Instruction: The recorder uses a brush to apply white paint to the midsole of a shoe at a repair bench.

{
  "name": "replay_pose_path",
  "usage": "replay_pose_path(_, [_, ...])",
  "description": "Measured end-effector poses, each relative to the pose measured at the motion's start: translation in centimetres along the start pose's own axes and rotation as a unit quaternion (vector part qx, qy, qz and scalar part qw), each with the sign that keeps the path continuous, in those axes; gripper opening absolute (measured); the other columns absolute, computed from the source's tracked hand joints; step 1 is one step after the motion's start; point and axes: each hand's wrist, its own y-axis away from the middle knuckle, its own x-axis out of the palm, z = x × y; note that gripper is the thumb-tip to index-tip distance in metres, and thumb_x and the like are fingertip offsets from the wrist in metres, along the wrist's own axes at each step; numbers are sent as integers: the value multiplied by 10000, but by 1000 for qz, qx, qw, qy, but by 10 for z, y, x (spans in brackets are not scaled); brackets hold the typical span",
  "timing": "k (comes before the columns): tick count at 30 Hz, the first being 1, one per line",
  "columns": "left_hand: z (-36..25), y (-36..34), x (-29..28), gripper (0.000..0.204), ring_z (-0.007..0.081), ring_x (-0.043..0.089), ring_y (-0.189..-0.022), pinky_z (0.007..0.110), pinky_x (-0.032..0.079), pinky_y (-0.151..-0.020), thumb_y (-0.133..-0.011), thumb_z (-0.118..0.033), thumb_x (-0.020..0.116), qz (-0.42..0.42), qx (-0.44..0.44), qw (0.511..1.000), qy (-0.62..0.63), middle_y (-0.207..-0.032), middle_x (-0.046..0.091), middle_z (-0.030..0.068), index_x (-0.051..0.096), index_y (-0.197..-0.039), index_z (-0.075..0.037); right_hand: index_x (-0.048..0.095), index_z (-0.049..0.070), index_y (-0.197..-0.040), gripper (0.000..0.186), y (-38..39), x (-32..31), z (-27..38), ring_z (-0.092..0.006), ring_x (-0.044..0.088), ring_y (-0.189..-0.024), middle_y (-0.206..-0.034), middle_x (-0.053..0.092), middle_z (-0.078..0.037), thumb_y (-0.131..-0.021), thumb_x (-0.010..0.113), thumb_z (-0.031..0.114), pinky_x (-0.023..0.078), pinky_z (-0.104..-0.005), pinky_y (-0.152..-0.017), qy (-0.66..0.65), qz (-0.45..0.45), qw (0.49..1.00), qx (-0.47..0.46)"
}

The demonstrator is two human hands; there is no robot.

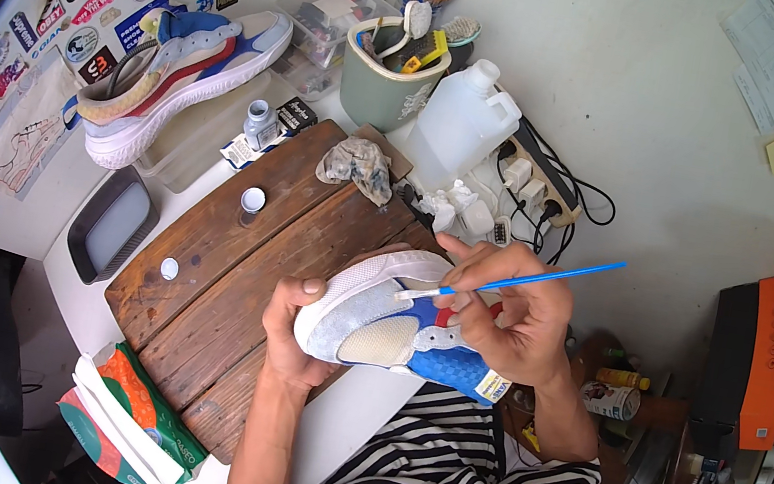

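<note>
My left hand [297, 329] is closed around the toe end of a sneaker [377, 337] with grey, cream, blue and red panels and a white sole. The shoe is held above the near edge of the wooden board, its blue tongue toward me. In my right hand [522, 314] a thin blue paintbrush [554, 276] is pinched, its pale bristles at the grey panel beside the sole. The matching sneaker [181, 73] rests on a clear plastic box at the far left. A small open cup [253, 199] of pale paint stands on the board.
The wooden board [195, 303] bears a white cap [169, 268] and a stained rag [358, 167]. Around it are a paint bottle [262, 126], a dark tray [113, 224], a green bin of brushes [386, 90], a white jug [467, 123], a power strip [543, 181] and a tissue pack [130, 424].
</note>
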Motion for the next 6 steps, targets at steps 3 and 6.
replay_pose_path(3, [-1, 3, 8, 797, 387, 677, -993, 453, 564, -864, -786, -531, 520, -5, 6, 999, -35, -1175, 677, 273, 594, -1261, 105, 583, -19, -1028, 116, 3, -2, 0, -202, 692, -830, -832, 685, -112, -924, 627, -46, 418, -605, -1090, 2, -15, 1000, 1])
replay_pose_path(6, [6, -3, -3, 789, 392, 678, -985, 446, 566, -869, -791, -520, 520, -17, 17, 1000, 17, -1169, 677, 277, 591, -1269, 104, 590, -23, -1050, 134, -1, 1, 5, -214, 697, -864, -864, 695, -103, -932, 649, -3, 415, -645, -1074, -14, 0, 1000, -6])
